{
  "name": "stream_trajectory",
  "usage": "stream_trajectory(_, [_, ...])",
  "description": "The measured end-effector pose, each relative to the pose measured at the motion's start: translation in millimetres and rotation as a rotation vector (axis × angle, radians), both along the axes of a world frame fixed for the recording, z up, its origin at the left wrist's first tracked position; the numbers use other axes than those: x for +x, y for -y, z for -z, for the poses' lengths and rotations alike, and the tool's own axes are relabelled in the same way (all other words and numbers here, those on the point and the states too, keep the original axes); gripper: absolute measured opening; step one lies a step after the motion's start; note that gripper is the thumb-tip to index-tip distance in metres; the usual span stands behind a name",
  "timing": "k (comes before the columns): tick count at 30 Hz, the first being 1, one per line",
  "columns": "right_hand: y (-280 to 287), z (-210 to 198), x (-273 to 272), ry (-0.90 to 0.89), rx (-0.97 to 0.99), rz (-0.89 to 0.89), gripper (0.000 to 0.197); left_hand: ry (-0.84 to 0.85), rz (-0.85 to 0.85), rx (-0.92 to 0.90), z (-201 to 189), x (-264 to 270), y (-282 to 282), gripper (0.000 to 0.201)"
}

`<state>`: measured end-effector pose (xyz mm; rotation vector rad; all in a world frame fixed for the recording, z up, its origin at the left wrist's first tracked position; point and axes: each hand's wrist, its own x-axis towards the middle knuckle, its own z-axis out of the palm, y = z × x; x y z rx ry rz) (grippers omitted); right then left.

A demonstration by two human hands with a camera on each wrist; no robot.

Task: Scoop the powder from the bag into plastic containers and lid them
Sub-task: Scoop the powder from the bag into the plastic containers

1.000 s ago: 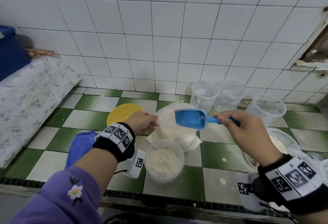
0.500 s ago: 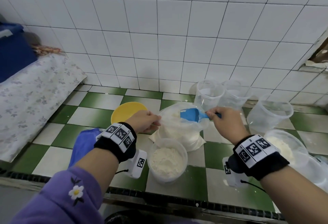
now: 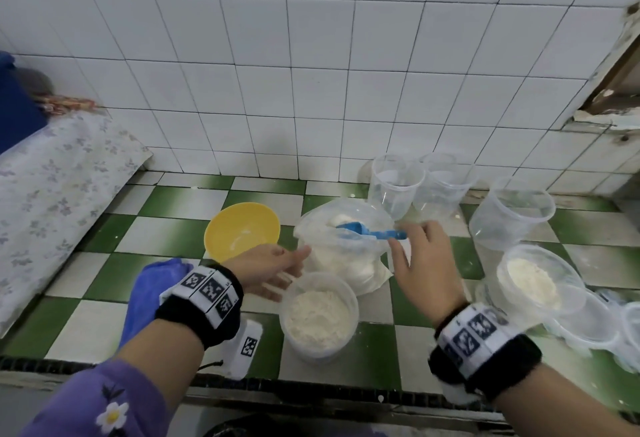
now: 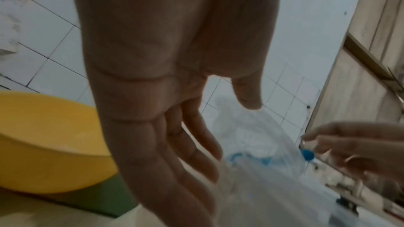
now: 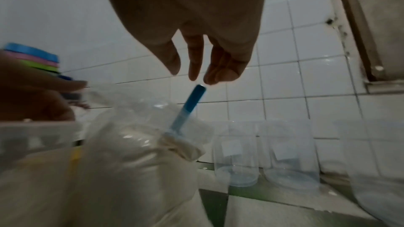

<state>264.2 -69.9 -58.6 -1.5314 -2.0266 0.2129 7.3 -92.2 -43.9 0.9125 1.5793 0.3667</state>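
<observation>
A clear plastic bag of white powder [image 3: 341, 256] sits on the green and white checked counter. A blue scoop [image 3: 369, 231] lies in the bag's mouth, its handle [image 5: 194, 101] sticking out with no hand on it. My right hand [image 3: 420, 256] hovers just off the handle's end with its fingers [image 5: 194, 63] loose. My left hand [image 3: 273, 268] is spread beside the bag's left edge, its fingers [image 4: 192, 153] straight, holding nothing. In front of the bag stands a container full of powder [image 3: 318, 315] with no lid. Another filled container [image 3: 535, 281] is at the right.
Three empty clear containers [image 3: 396, 184] [image 3: 445, 184] [image 3: 510, 213] stand behind and to the right of the bag. A yellow bowl [image 3: 242, 229] sits left of it and a blue cloth [image 3: 152, 293] lies nearer me. Coloured lids [image 5: 32, 56] are stacked at the left. Tiled wall behind.
My right hand carried the blue scoop into the bag's mouth and let go of it. My left hand released the bag's edge and opened.
</observation>
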Motion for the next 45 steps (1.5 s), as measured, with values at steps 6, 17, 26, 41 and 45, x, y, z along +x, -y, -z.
stream_trajectory(6, [62.5,18.3,-13.7,-0.125,-0.755,-0.197,0.025,-0.049,0.212,-0.107,11.6,-5.0,9.0,0.041])
stream_trajectory(17, [71.0,24.9,54.7,-0.479,-0.780,0.098,0.021,0.234,0.191,-0.045,11.5,89.3,5.4,0.026])
stream_trajectory(26, [42.6,35.3,111.7,-0.785,-0.642,0.468,0.022,-0.014,0.235,0.557,-27.6,133.5,-24.9,0.011])
stream_trajectory(41, [10.0,29.9,102.0,-0.999,-0.650,0.591,0.023,-0.720,0.113,0.542,8.7,75.0,-102.4,0.023])
stream_trajectory(45, [6.6,0.3,115.9,-0.789,-0.600,0.611,0.029,-0.677,-0.022,0.599,8.7,73.5,-101.4,0.017])
